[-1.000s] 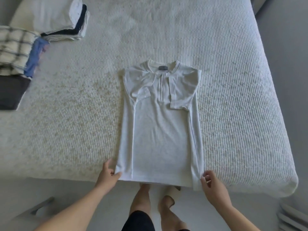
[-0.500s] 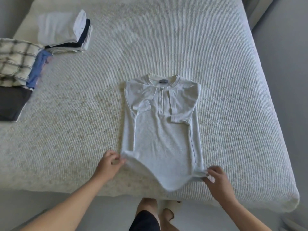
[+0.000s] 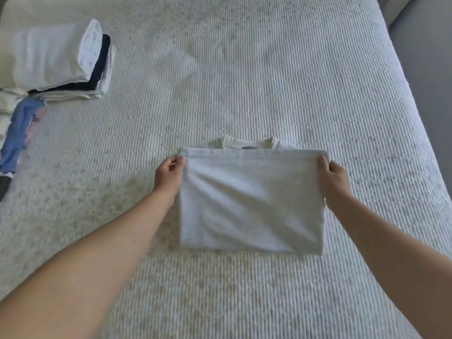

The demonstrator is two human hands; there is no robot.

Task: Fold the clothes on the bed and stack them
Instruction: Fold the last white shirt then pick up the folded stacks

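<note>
A pale grey-white shirt [image 3: 252,204] lies folded in half on the ribbed white bed [image 3: 244,81], its hem brought up to just below the collar. The collar and a small dark label peek out above the hem. My left hand [image 3: 171,174] pinches the hem's left corner. At the right corner, my right hand [image 3: 333,177] grips the hem. Both hands hold the edge close to the collar, just above the bed. A stack of folded clothes [image 3: 63,62], white on top with a dark layer below, sits at the far left.
More clothes lie along the left edge: a blue garment [image 3: 19,133], pale fabric beside it and a dark piece [image 3: 3,189] lower down. The bed's right edge [image 3: 415,113] drops to a grey floor. Open bedspread surrounds the shirt.
Both hands lifted the shirt's hem from the near bed edge and carried it away from me up to the collar, folding the shirt in half. The view moved in closer.
</note>
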